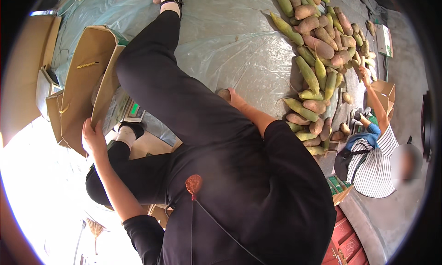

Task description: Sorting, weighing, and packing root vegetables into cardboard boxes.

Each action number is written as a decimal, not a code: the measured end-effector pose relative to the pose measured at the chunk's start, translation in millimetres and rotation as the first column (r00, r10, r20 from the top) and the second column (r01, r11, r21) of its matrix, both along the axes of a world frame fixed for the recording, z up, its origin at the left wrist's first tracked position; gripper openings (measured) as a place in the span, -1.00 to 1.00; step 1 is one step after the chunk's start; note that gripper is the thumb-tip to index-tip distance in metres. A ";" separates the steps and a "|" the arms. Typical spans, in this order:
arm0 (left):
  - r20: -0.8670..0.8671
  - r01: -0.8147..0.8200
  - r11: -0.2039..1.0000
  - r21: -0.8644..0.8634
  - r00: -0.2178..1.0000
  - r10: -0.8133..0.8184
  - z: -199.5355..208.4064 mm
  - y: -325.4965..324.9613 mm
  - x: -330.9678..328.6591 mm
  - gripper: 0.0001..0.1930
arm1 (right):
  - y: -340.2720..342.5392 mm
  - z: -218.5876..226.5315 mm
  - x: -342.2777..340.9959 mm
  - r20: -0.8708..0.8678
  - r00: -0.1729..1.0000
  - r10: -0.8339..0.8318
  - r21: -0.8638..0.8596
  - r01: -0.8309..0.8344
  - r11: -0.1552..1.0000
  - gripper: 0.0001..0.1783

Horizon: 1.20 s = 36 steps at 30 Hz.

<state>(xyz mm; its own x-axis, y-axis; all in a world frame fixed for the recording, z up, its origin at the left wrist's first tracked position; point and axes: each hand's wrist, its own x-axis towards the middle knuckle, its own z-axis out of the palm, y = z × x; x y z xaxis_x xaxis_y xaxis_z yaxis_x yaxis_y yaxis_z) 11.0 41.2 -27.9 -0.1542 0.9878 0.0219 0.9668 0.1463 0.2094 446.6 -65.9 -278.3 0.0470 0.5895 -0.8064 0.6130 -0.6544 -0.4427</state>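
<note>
Gripping the lower edge of the cardboard box [85, 76] at left of the frame, the left hand [93, 137] is steadying it while the right hand [233, 98], mid-frame, is closing on a brownish root [224, 94] lying just left of its fingers.

The person wears a loose black short-sleeved top and black trousers that cover both legs to the ankle. White socks show above dark strapped sandals. A small round reddish-brown pendant hangs at the chest on a thin cord running down across the shirt. Both forearms are bare, without watch, bracelet or gloves.
</note>
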 end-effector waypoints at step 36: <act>-0.113 -0.043 0.998 -0.052 0.993 0.037 7.6 0.0 3.1 -0.81 | 274.4 317.1 -37.6 -0.621 0.781 0.062 0.733 0.551 0.399 -0.35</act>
<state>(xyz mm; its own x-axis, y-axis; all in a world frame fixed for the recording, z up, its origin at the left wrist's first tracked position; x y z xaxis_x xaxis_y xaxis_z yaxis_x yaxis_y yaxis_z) 14.1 41.2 -20.3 -0.1931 0.9811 -0.0123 0.9769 0.1934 0.0910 409.1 208.5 38.7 0.1255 0.9758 0.1791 -0.0118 0.1820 -0.9832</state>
